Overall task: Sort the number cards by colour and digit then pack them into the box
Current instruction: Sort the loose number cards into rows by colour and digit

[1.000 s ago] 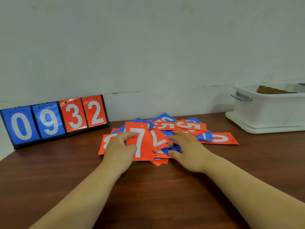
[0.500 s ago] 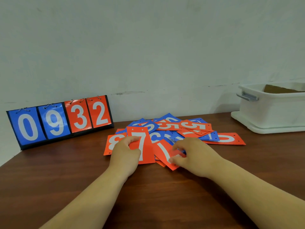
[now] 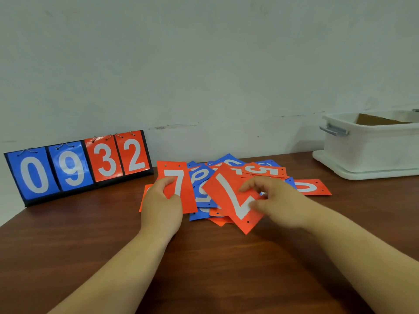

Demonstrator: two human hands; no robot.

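1. Cards [image 3: 263, 171] are lying in a mixed red-and-blue heap on the bench [image 3: 204, 268], well apart from the box [image 3: 371, 152].
2. We are gripping an upright red 7 [image 3: 189, 196] by its left edge in our left hand [image 3: 162, 205].
3. Our right hand [image 3: 281, 200] is pinching a second 7 [image 3: 226, 196], tilted, by its edge.
4. We are judging them thin, light, slick and bendy, so we are taking edges, not faces.
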